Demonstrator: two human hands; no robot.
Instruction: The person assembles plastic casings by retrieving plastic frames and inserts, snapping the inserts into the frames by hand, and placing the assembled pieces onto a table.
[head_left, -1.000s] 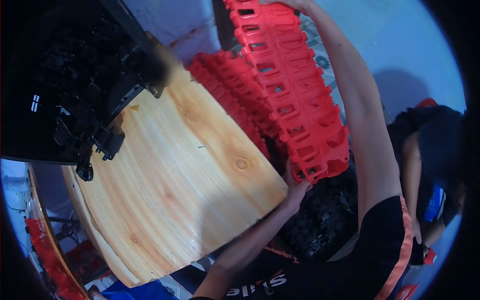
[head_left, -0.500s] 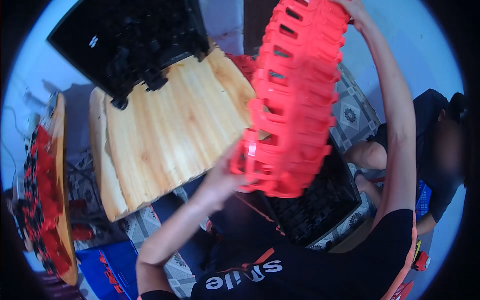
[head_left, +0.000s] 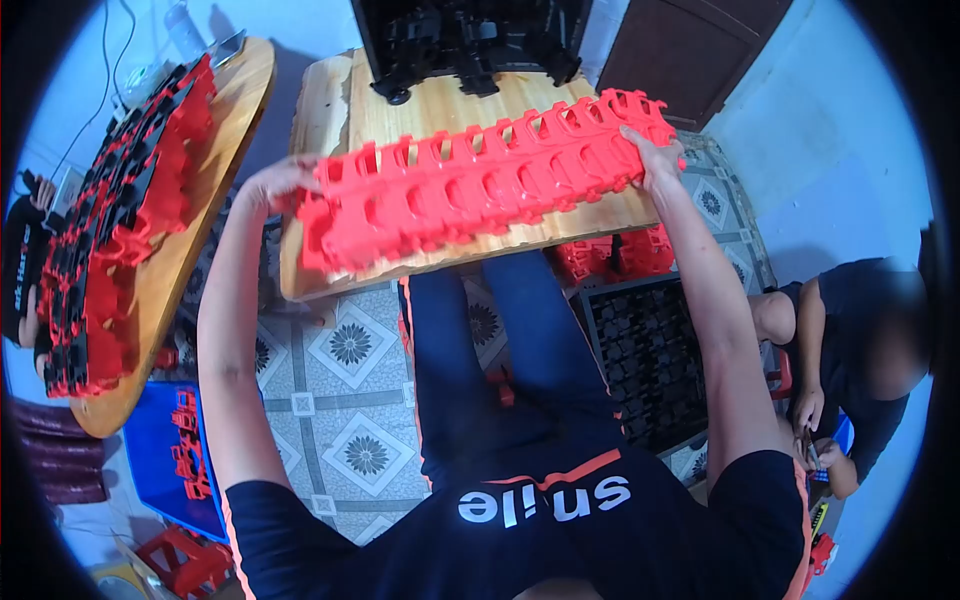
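Spanning the table (head_left: 590, 215) above tiles (head_left: 360, 450) is red latticework (head_left: 490, 185).

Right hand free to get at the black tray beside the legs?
Probably not: the right hand holds the red strip; if freed, the black tray looks reachable from above.

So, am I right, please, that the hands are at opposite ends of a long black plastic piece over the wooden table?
Not quite: in the head view, the long plastic piece is red. The left hand and right hand are at opposite ends, over the wooden table.
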